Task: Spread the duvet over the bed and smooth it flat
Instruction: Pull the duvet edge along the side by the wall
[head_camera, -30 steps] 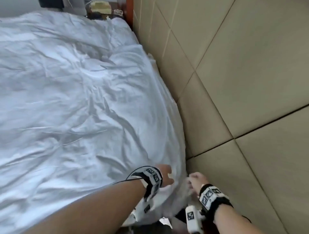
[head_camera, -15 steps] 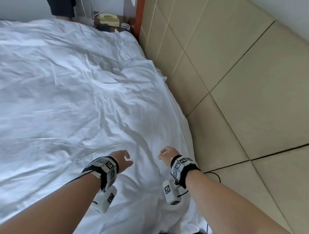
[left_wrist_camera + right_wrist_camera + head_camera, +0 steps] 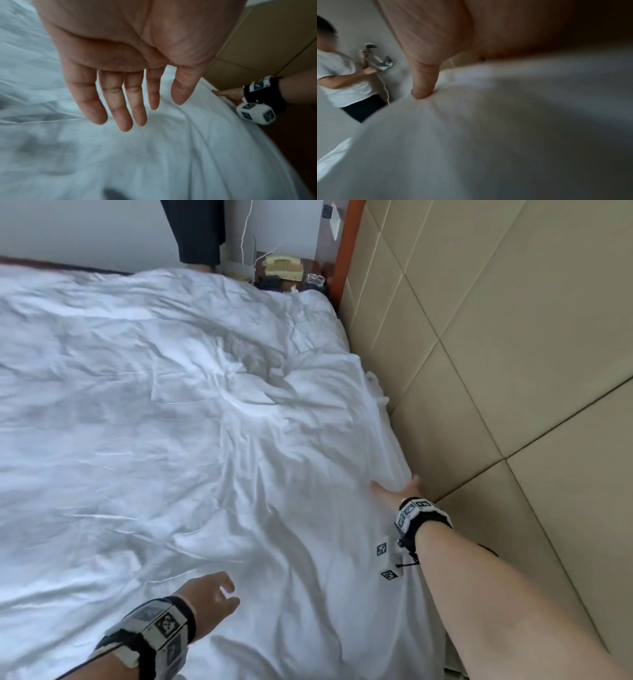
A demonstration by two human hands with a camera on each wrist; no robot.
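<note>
Duvet (image 3: 171, 440), white, covers the bed from the far edge to the near edge and hangs over the right edge beside the padded wall (image 3: 513, 337). Creased all over, with a bunched ridge toward the far right corner and long folds running down to the near right corner. Spreading looks done; smoothing does not.

Right hand (image 3: 394, 491) lies at the right edge of the bed, against the wall side. Thumb (image 3: 421, 86) presses straight down into the fabric; the other fingers are hidden under or behind the duvet edge, so cannot tell whether they pinch it or just push. Left hand (image 3: 128, 67) hangs spread and relaxed just above the duvet near the near edge, fingers (image 3: 125, 108) straight, holding nothing, not touching the fabric as far as the wrist view shows.

Risks, as judgement: a one-handed pull at the right edge could drag the whole cover sideways and bare the left side, since the left hand anchors nothing. Tucking toward the wall may just pack more fabric into the narrow gap and deepen the ridge there. Soft fill will likely spring creases back unless stroked outward with flat palms.

Room: beige padded wall panels on the right, orange-brown post (image 3: 346, 244) at the far right corner, small nightstand with a telephone (image 3: 284, 265) and a glass (image 3: 315, 280) past the far edge. Another person (image 3: 342, 83) stands by the far wall, handling something with a white cord; blurred.
</note>
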